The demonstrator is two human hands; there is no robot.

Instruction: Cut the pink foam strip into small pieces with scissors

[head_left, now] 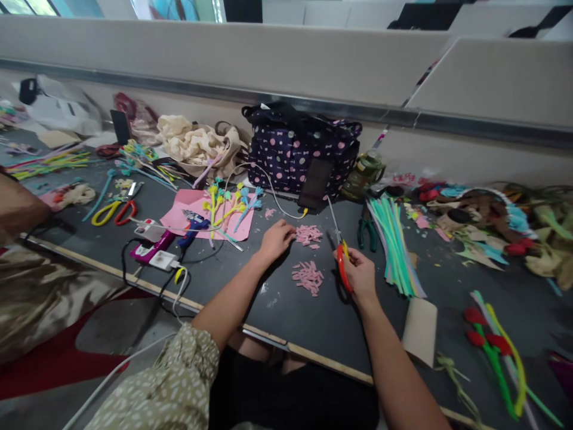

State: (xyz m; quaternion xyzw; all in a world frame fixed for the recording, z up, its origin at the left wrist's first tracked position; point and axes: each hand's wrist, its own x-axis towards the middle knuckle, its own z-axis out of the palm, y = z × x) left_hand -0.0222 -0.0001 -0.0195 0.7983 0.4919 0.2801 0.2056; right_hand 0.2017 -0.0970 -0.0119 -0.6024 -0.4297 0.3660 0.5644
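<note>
My left hand (278, 239) rests on the dark table with its fingers curled together at the left edge of a pile of short pink pieces (308, 235). Whatever the fingertips may hold is hidden. A second pile of pink pieces (307, 278) lies nearer to me, between my hands. In my right hand (362, 276) is a pair of scissors (344, 272) with orange and yellow handles, its blades pointing away from me over the table. Right of that hand lies a bundle of green and pale pipe cleaners (391, 245).
Dark-green pliers (367, 230), a patterned bag (295, 149) and a phone (316, 182) are beyond my hands. Left are a blue glue gun (192, 229), pink sheet (179, 206), power strip (154, 248) and other scissors (117, 209). A cardboard tube (419, 331) lies right; another person's arm (20, 200) reaches in.
</note>
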